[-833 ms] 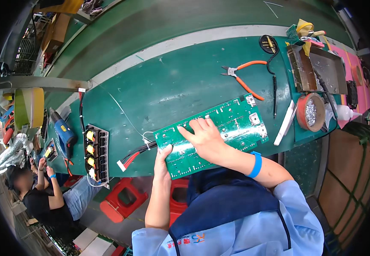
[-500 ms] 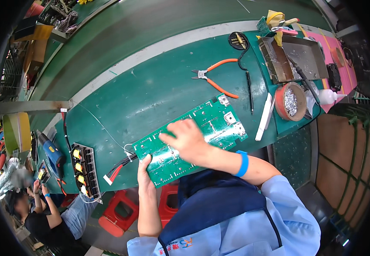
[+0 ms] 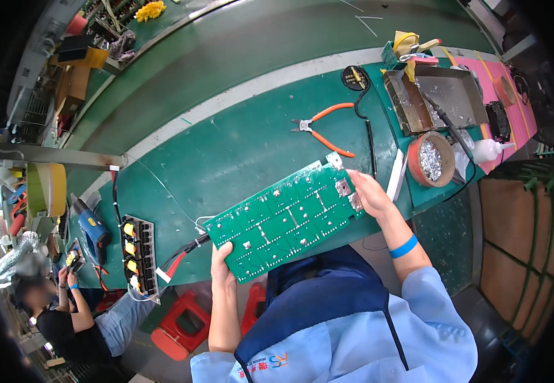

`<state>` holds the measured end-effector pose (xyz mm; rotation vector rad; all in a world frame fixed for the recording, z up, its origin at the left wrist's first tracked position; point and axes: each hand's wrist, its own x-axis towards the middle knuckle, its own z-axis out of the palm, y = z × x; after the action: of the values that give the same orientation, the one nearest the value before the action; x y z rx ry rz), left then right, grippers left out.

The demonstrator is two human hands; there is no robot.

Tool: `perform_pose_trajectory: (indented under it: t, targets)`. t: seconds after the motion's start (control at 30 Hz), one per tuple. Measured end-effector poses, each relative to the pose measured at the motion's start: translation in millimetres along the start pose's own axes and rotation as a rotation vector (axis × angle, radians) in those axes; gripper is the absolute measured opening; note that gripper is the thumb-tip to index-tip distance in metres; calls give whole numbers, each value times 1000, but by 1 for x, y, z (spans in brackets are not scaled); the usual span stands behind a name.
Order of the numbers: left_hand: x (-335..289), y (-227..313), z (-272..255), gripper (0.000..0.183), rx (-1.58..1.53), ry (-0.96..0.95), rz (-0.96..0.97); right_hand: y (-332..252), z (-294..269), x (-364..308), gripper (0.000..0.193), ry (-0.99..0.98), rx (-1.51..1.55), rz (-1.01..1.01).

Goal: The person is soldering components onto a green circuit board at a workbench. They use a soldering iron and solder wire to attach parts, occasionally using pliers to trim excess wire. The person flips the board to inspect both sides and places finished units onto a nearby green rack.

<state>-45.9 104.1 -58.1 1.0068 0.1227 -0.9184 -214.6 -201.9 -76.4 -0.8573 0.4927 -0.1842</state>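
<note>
Green, rigid, oblong: one circuit board (image 3: 283, 220), solder side up, held aslant across the near edge of the bench (image 3: 258, 143), its lower part projecting over the lap; contact with the bench could not be told. Left hand (image 3: 222, 263): closed on the lower left corner, thumb on the upper face, fingers hidden beneath. Right hand (image 3: 369, 191): set against the right end, fingers fairly straight, thumb out of sight; whether it gripped or merely steadied could not be told. Attached in appearance at the left end: one cable bundle (image 3: 190, 247), black and red, with a white connector (image 3: 163, 276). Beyond the board: one pair of orange-handled cutters (image 3: 305, 126), jaws parted; one slim black tool (image 3: 371, 150). Beside the right hand: one white bar (image 3: 397, 175), one red tub (image 3: 420, 161) of silvery bits. Hazards, as judged: a slack right hand might have let that end dip toward the lap; a sideways swing might have knocked the tub and scattered its bits onto the solder joints; a snagged connector might have strained the cable bundle.
</note>
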Motion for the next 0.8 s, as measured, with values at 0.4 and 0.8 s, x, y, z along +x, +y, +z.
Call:
perform_pose_trajectory:
  t: [0.4, 0.8]
  targets:
    - [-43, 50, 26, 84, -53, -131, 423, -37, 51, -11, 43, -213, 69, -318]
    - [-52, 52, 33, 82, -2, -96, 464, -45, 60, -10, 36, -170, 67, -337]
